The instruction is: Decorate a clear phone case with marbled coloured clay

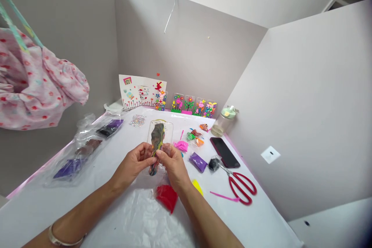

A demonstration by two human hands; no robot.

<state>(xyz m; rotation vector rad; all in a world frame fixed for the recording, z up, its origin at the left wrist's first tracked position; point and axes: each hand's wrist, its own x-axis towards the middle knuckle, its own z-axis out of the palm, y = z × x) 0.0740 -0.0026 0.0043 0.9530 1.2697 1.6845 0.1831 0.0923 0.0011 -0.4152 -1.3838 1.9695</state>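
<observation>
Tabletop: a white-covered surface (37, 205) strewn with clay and tools; judging by the loose pieces, work is partway along.
Plastic bag: the clear bag (83, 131) at the left edge holds purple, brown and dark packs, apparently unused stock.
Paper sheet: the decorated sheet (136, 89) leans against the back wall, its drawings and cut-outs looking complete.
Decorated panels: five panels (189, 103) stand along the back, covered with flowers and figures; these seem finished.
Hands: the left hand (132, 162) and right hand (174, 164) are closed in a pinch, thumbs on the marbled clay, fingers around the clear panel.
Scissors: the red-handled pair (237, 174) lies at the right beside the phone (225, 153), out of use.
Clear panel: held upright over the middle of the tabletop, this panel (169, 130) shows no flowers or figures; its decoration seems mostly left to do.
Marbled clay: the dark, yellow-streaked strip (157, 135) lies along the panel's front; its colours look only partly blended, and whether it is stuck down cannot be told.
Clay packets: red (167, 197) near the right forearm and purple (198, 162) farther right remain in plastic.
Gems: a glittering patch (137, 120) lies behind the left hand, apart from the panel.
</observation>
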